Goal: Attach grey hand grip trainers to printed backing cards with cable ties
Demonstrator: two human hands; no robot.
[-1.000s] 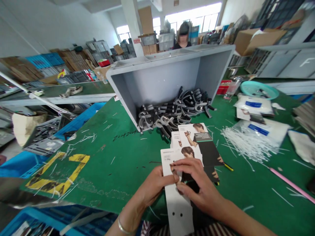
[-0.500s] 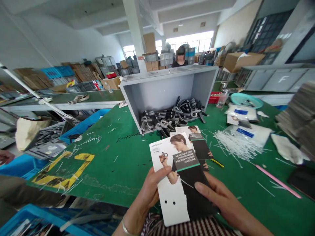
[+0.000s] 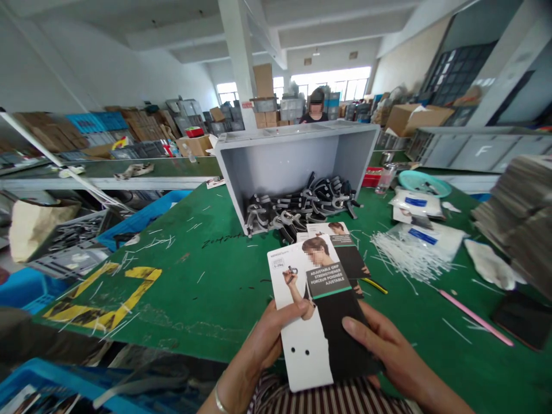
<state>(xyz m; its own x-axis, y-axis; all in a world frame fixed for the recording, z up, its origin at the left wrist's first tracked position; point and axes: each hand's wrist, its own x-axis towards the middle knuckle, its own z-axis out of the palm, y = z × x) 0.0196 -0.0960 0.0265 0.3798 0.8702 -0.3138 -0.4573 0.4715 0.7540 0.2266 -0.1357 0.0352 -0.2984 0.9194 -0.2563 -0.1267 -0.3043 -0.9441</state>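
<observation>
A printed cardboard packaging card [image 3: 345, 328] for an adjustable grip strengthener is held upright, tilted back, in front of my lap. My left hand [image 3: 273, 330] grips its white left side, thumb on the front near small holes. My right hand [image 3: 383, 339] clasps the black right edge, thumb on the front and fingers behind. Two black-edged holes show low on the white part. Further cards [image 3: 347, 251] of the same print lie just beyond. Behind them, black and grey hand grips [image 3: 319, 198] are heaped in a grey crate [image 3: 284, 161] lying on its side.
White zip ties [image 3: 411, 256] lie heaped at right beside plastic bags [image 3: 444, 238]. Nearby are a pink stick [image 3: 474, 316], a dark flat object [image 3: 521, 319], a turquoise bowl [image 3: 425, 181] and stacked grey sheets [image 3: 517, 213]. Yellow-black tape [image 3: 142, 287] marks the green table. A person [image 3: 317, 109] is opposite.
The white zip tie that stuck out across the card's front is no longer visible. My left thumb has shifted slightly right over the holes. Both hands still hold the card.
</observation>
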